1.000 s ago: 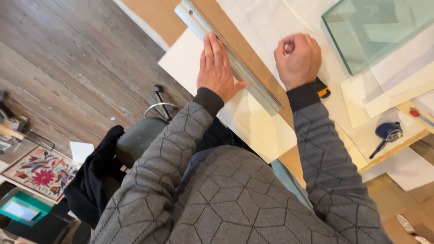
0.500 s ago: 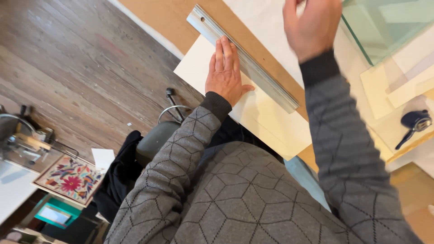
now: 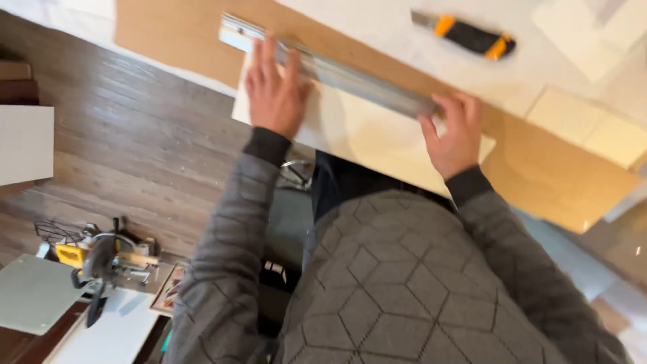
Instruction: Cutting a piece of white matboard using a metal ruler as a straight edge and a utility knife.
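A long metal straightedge [image 3: 350, 75] lies at a slant across a pale sheet of board [image 3: 367, 138] on a brown work table [image 3: 552, 182]. My left hand [image 3: 273, 91] rests flat on the sheet with its fingers spread, the fingertips against the left part of the straightedge. My right hand [image 3: 455, 131] presses down at the straightedge's right end, fingers apart. A black and orange utility knife [image 3: 472, 37] lies alone on the white paper beyond, well above my right hand. Grey patterned sleeves cover both arms.
The pale sheet overhangs the table's near edge. Small pale squares [image 3: 593, 125] lie at the right. Below, on the wooden floor [image 3: 128, 148], a miter saw [image 3: 108, 259] stands on a bench at lower left, and a white panel [image 3: 23, 141] sits at the left edge.
My right hand, raised in the air before, has come down empty onto the straightedge's right end. The knife now lies on the table. The view has swung, and my left hand stays on the sheet.
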